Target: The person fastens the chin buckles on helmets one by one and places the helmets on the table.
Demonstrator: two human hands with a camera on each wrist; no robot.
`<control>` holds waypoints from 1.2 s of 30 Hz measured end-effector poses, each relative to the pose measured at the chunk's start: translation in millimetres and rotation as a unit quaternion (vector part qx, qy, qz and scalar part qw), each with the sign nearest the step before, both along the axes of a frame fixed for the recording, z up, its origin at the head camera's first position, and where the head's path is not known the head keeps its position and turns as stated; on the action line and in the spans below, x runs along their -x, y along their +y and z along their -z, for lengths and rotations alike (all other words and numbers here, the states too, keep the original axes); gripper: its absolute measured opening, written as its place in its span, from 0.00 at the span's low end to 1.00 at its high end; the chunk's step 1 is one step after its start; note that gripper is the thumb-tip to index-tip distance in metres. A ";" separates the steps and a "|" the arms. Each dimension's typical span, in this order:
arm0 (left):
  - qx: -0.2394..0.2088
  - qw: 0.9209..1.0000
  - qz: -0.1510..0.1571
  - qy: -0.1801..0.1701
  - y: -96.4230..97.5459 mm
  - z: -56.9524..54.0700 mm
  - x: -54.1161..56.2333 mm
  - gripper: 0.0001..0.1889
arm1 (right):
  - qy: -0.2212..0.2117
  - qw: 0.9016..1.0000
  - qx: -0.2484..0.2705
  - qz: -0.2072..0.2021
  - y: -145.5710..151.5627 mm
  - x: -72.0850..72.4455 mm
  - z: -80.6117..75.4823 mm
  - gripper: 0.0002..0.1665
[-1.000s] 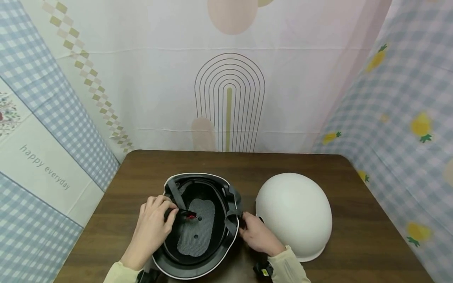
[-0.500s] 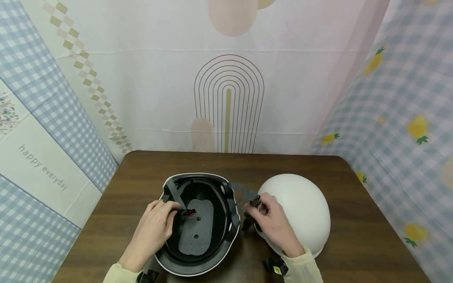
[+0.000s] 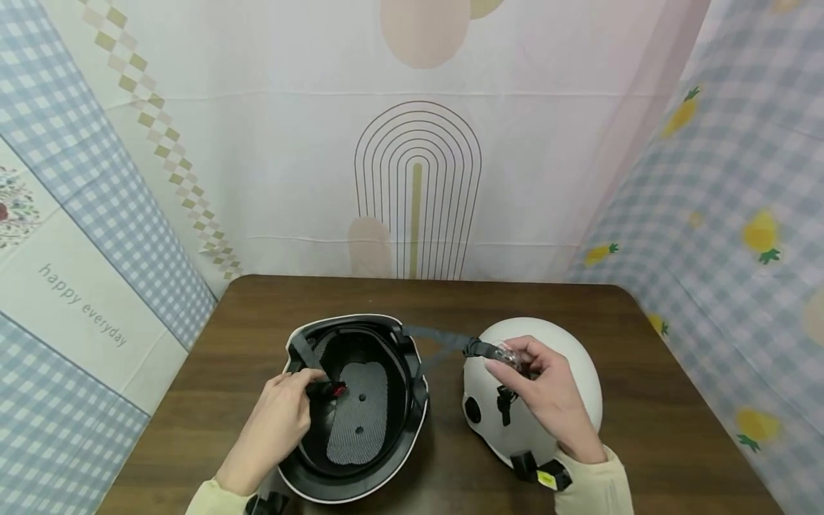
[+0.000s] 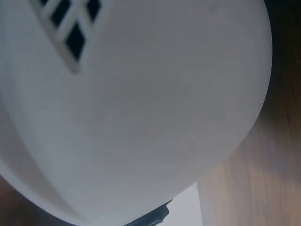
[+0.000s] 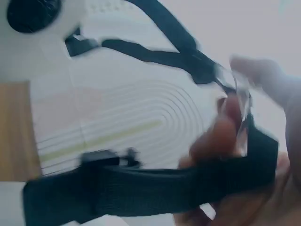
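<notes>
A white helmet (image 3: pixel 350 493) lies upturned, its black lining and grey pad (image 3: pixel 357 415) showing. My left hand (image 3: pixel 273 429) is at its left rim, pinching a black buckle (image 3: pixel 322 390) with a red part. With my right hand (image 3: pixel 547 390) I hold the chin strap (image 3: pixel 438 335) from the opposite rim, stretched out to the right. Thumb and fingers grip a clear plastic piece (image 5: pixel 242 96) on that strap; a wide dark band (image 5: pixel 141 190) hangs by it. The left wrist view shows the helmet's white shell (image 4: pixel 155 108) with diamond-shaped vents (image 4: pixel 75 42); my left hand is hidden there.
A second white helmet (image 3: pixel 524 435) sits dome up to the right, behind my right hand, with a dark round spot (image 3: pixel 473 410) on its side. Both helmets rest on a brown wooden table (image 3: pixel 412 300). A printed cloth (image 3: pixel 290 179) hangs behind it.
My right hand has moved from the upturned helmet's right rim rightward over the second helmet, drawing the strap out. The upturned helmet has shifted slightly left; my left hand keeps its hold.
</notes>
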State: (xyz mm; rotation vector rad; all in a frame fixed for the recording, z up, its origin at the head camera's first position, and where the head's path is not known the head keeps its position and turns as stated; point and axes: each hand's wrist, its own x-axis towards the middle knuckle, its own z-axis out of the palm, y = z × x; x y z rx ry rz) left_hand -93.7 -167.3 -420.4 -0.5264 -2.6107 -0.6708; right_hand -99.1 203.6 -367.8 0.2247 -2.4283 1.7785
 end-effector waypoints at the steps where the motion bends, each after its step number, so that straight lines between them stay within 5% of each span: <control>1: -0.005 1.000 -0.001 -0.002 -0.6 0.4 0.7 0.20 | 0.004 1.000 -0.003 -0.014 5.0 0.2 -0.5 0.16; 4: -0.015 1.000 -0.004 -0.005 -1.8 1.4 2.3 0.19 | 0.016 0.997 0.031 -0.071 17.7 -0.8 -2.2 0.31; 8: -0.018 1.000 -0.013 -0.011 -1.9 2.5 2.8 0.17 | 0.017 0.978 0.159 -0.131 25.4 -2.0 -3.7 0.41; 10: -0.020 0.999 -0.020 -0.016 -1.5 2.8 2.7 0.16 | 0.023 0.970 0.206 -0.126 25.5 -1.2 -4.0 0.40; 17: -0.021 0.997 -0.052 -0.059 1.4 1.6 3.8 0.16 | 0.054 0.969 0.238 -0.029 29.3 3.9 -3.9 0.28; 23: -0.003 0.990 -0.085 -0.110 3.5 -2.4 3.3 0.19 | 0.038 0.944 0.316 -0.085 51.3 0.0 -3.7 0.31; 26: 0.003 0.985 -0.104 -0.137 4.6 -3.3 2.2 0.22 | 0.044 0.969 0.226 -0.088 62.7 -7.6 -7.3 0.38; 29: 0.000 0.984 -0.114 -0.136 5.8 -2.1 3.0 0.23 | 0.081 0.995 0.038 -0.033 70.5 -15.0 -10.4 0.41; 33: -0.011 0.985 -0.126 -0.121 6.3 -0.5 6.4 0.24 | 0.122 0.980 -0.118 0.100 77.4 -14.9 -10.1 0.34; 36: -0.031 0.981 -0.138 -0.131 6.6 -0.3 8.3 0.25 | 0.092 0.973 -0.108 0.181 83.7 -13.4 -8.1 0.25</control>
